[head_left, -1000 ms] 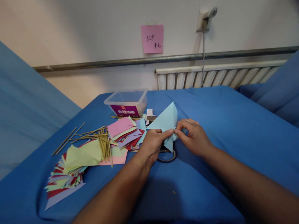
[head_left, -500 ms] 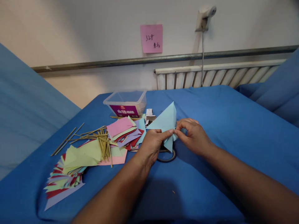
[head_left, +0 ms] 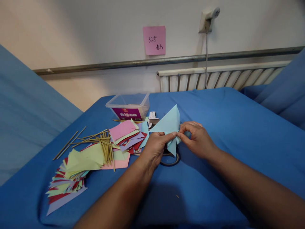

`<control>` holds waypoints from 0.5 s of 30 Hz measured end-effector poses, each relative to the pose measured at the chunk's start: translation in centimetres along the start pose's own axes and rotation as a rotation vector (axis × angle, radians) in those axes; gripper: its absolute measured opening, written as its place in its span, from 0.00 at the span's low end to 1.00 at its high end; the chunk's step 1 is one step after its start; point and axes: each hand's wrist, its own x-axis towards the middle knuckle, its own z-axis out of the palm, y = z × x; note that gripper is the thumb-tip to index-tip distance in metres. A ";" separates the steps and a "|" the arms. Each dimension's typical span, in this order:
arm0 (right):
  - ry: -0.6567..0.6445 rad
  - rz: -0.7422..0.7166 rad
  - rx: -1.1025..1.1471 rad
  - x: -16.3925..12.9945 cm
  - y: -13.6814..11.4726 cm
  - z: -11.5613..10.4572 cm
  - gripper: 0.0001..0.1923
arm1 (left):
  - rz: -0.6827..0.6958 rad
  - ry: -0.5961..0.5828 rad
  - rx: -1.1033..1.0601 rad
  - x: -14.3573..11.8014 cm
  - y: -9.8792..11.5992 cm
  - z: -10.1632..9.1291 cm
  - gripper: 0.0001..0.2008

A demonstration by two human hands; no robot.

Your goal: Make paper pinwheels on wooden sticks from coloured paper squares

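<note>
A light blue folded paper (head_left: 169,120), with pointed flaps above and below, is held over the table between both hands. My left hand (head_left: 159,143) is closed on it from the left, thumb pressed near its middle. From the right, my right hand (head_left: 194,138) pinches the paper's edge with thumb and forefinger, close to the left thumb tip. What lies under the fingertips is hidden. Beneath the paper, the dark handle loop of what look like scissors (head_left: 172,163) rests on the blue cloth, its other end covered.
Stacks of coloured paper (head_left: 122,130) and a fanned pile of cut sheets (head_left: 68,183) lie left. Thin yellowish sticks (head_left: 106,148) rest across them. Behind stand a clear plastic box (head_left: 130,105) and a small white box (head_left: 152,117). A blue cloth (head_left: 226,190) covers the table.
Almost nothing differs. Both hands keep their grip on the blue paper in the same place, and the view has shifted very slightly.
</note>
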 end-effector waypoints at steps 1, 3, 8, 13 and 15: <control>-0.002 0.002 -0.001 0.0 0.0 0.0 0.07 | 0.002 0.007 -0.001 0.0 0.0 0.0 0.15; -0.007 0.003 -0.005 0.0 0.0 0.0 0.07 | -0.011 0.010 0.008 0.0 0.0 0.0 0.15; -0.012 -0.003 -0.009 0.0 0.0 -0.1 0.07 | -0.023 0.000 0.037 0.1 0.0 -0.1 0.15; -0.024 -0.017 -0.005 0.0 0.0 -0.2 0.07 | 0.006 0.000 0.009 0.0 -0.1 0.0 0.15; -0.029 -0.019 -0.004 0.0 0.0 -0.2 0.07 | 0.008 0.000 0.005 0.0 -0.1 0.0 0.15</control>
